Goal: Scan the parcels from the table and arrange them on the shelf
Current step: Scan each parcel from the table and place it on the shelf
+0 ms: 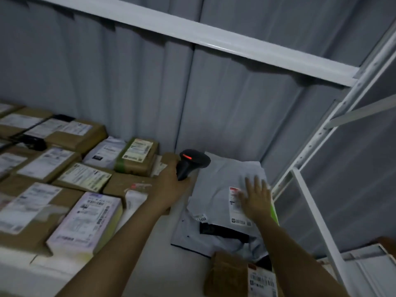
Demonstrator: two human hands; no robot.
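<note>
My left hand [170, 181] grips a black barcode scanner [191, 162] with a red light lit on its head, held over the shelf board. My right hand [256, 197] lies flat and open, fingers spread, on a grey poly mailer [216, 185] with a white label [235, 207]. This mailer tops a small pile of grey and black bags at the right end of the white shelf [162, 254]. A brown paper parcel [227, 275] with a barcode label sits in front of the pile.
Several brown boxes and padded parcels [64, 183] with labels fill the shelf's left half. A corrugated grey wall [150, 93] stands behind. A white upper shelf beam [214, 41] runs overhead, and a perforated upright post [321, 138] bounds the right side.
</note>
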